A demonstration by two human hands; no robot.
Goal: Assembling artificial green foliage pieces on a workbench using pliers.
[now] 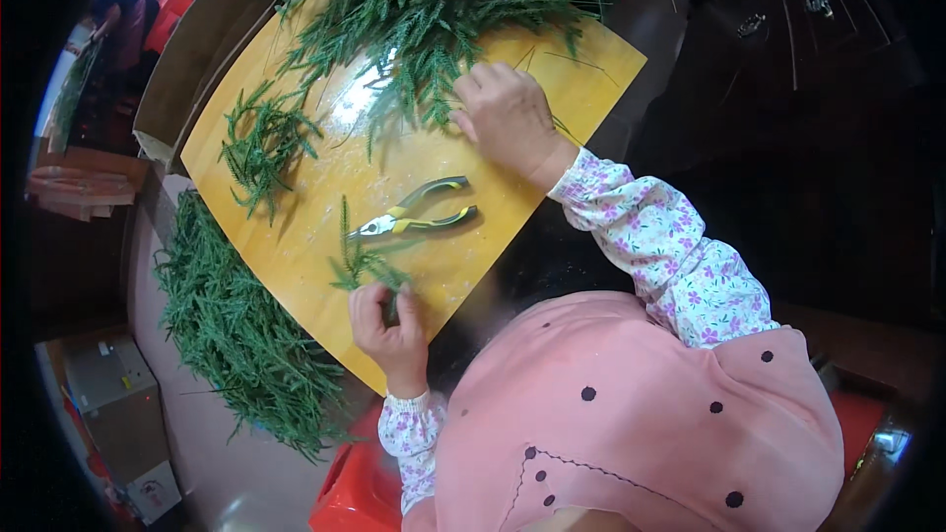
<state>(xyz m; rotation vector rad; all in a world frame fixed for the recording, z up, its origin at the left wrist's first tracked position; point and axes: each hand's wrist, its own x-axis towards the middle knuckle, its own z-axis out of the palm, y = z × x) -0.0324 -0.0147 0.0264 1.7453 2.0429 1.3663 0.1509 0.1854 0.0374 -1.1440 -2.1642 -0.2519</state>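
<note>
My left hand (389,327) pinches a small bunch of green needle sprigs (357,258) at the near edge of the yellow wooden board (315,187). My right hand (507,116) reaches into the big heap of green branches (434,0) at the board's far end, fingers closed on some stems. Pliers with yellow and black handles (419,212) lie on the board between my two hands, untouched.
A small cluster of cut sprigs (264,143) lies on the board's left part. A thick pile of green sprigs (236,330) covers the floor left of the board. A red stool (355,488) is below me. Another person (138,15) sits far left.
</note>
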